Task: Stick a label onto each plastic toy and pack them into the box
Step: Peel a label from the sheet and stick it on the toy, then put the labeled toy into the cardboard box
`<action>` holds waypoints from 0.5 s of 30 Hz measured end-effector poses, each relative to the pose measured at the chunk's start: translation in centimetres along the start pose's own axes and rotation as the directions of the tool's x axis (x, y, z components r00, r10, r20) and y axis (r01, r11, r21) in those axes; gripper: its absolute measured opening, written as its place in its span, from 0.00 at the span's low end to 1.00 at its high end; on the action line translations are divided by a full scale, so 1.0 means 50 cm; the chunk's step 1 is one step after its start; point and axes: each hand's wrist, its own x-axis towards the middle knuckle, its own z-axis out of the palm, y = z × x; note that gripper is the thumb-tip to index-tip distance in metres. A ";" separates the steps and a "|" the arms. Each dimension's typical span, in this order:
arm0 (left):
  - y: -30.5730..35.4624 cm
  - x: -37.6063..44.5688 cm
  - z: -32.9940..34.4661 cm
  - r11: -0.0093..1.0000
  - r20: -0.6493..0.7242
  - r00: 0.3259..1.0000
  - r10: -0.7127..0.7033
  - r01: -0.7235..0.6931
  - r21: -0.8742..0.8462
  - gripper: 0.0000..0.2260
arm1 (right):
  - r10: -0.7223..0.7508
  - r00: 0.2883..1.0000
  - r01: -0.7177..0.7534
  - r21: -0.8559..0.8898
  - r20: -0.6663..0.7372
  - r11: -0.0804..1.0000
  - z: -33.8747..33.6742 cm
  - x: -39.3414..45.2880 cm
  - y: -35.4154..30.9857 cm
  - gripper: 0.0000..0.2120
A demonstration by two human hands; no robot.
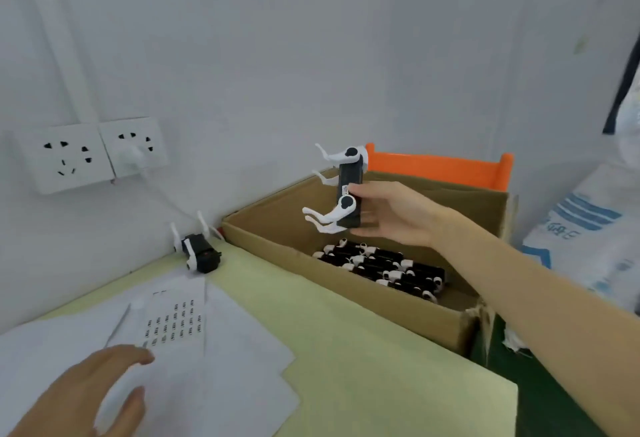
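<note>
A person's right hand (388, 211) is gripping a black plastic toy (349, 190) with white curved legs, holding it upright in the air above an open cardboard box (346, 284). The thumb and fingers are pinching the toy's dark, block-shaped body, where a small label (345, 189) is showing. The toy is looking light and rigid, though its thin white legs are probably fragile and apt to snag, so the solid body seems the safest place to hold. The left hand (86, 391) is hovering with relaxed, spread fingers over a white label sheet (173, 322), holding nothing. One more toy (199, 249) is lying on the yellow-green table (363, 367) near the wall. Inside the box, a packed batch of toys (384, 267) is lying in rows, too jumbled to count exactly. Two wall sockets (93, 152) are sitting behind.
</note>
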 end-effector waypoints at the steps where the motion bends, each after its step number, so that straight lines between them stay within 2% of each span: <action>1: 0.013 0.032 0.024 0.999 -0.032 0.999 0.007 -0.009 -0.046 0.07 | 0.006 0.999 -0.008 -0.038 -0.054 0.999 -0.031 0.005 0.000 0.14; 2: 0.039 0.060 0.046 0.999 0.001 1.000 0.012 -0.012 -0.035 0.08 | 0.013 0.995 -0.019 -0.058 -0.097 0.998 -0.057 0.012 0.004 0.13; 5: 0.103 0.135 0.152 0.980 0.044 0.992 -0.121 0.127 -0.151 0.09 | 0.068 0.981 -0.087 -0.097 -0.183 0.991 -0.124 0.030 0.028 0.15; 6: 0.123 0.153 0.181 0.976 0.062 0.983 -0.170 0.177 -0.130 0.09 | 0.094 0.976 -0.120 -0.128 -0.195 0.984 -0.144 0.035 0.036 0.14; 10: 0.202 0.206 0.272 0.974 0.083 0.974 -0.209 0.215 -0.068 0.14 | 0.180 0.949 -0.269 -0.364 -0.259 0.892 -0.219 0.040 0.058 0.16; 12: 0.219 0.213 0.304 0.982 0.074 0.980 -0.187 0.188 -0.003 0.10 | 0.190 0.932 -0.343 -0.582 -0.309 0.737 -0.255 0.042 0.065 0.16; 15: 0.210 0.227 0.320 0.980 0.078 0.977 -0.198 0.194 0.047 0.07 | 0.223 0.908 -0.417 -0.816 -0.354 0.401 -0.308 0.059 0.082 0.22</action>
